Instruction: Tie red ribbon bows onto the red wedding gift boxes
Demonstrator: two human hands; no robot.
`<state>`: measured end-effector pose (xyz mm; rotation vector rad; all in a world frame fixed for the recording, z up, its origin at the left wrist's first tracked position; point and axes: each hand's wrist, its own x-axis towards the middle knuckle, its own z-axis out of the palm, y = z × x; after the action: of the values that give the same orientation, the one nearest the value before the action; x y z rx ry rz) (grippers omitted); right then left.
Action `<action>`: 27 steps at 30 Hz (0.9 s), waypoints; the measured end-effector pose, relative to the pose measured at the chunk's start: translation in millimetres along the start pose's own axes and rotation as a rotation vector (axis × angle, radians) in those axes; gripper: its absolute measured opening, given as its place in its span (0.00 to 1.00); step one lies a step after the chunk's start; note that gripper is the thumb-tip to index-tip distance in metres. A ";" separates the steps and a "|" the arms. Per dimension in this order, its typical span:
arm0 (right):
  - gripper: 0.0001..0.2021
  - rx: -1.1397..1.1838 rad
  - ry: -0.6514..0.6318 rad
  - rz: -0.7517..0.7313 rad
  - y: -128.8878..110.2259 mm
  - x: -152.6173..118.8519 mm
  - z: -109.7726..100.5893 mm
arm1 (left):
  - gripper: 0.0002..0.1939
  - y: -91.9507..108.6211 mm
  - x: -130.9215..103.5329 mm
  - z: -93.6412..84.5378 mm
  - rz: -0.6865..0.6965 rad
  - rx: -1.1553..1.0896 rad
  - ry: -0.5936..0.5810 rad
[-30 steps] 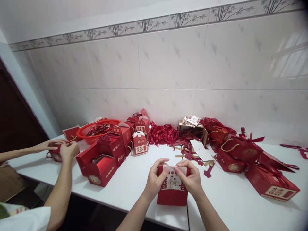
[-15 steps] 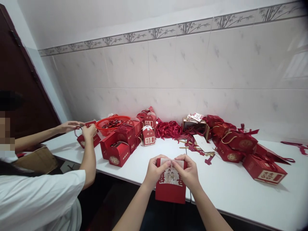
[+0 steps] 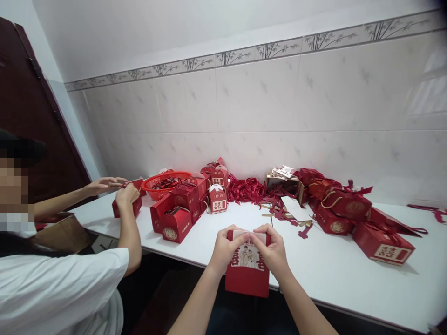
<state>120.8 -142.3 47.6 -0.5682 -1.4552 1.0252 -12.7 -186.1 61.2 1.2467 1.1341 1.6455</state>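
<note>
A red card box [image 3: 247, 281] with a printed picture of a couple is held at the table's front edge. My left hand [image 3: 224, 249] grips its upper left side, and my right hand [image 3: 271, 249] grips the upper right. Both thumbs press together on the pale strip along its top. The fingers behind the box are hidden. Beyond my hands, a small red and white gift box [image 3: 218, 200] stands upright on the white table [image 3: 209, 233]. To its left is a larger open red gift box [image 3: 176, 225].
On the left a co-worker's hands [image 3: 127, 194] handle a red box beside an orange-red basket [image 3: 145, 187]. Red ribbons [image 3: 246, 189] lie heaped by the wall. A carton [image 3: 295, 186] with cards and several red boxes [image 3: 382, 244] stand at right.
The view has shifted slightly, so the scene sits a little lower and further right. My hands keep the same hold on the box. The co-worker's hands have moved slightly at their box.
</note>
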 end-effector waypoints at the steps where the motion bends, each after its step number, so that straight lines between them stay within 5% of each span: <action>1: 0.12 0.000 -0.002 0.000 1.2 -0.2 -0.1 | 0.14 -0.9 0.2 -0.2 -0.002 0.000 0.002; 11: 0.08 -0.033 -0.113 -0.045 10.7 3.0 -5.8 | 0.12 -9.9 3.5 -2.1 -0.043 -0.020 0.009; 27: 0.12 0.019 0.020 0.153 32.4 17.8 -14.8 | 0.19 -39.1 24.4 5.3 -0.209 -0.123 -0.017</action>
<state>124.8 -107.7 28.3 -0.6827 -1.3994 1.1479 -10.8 -150.3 31.9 1.0270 1.0965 1.5210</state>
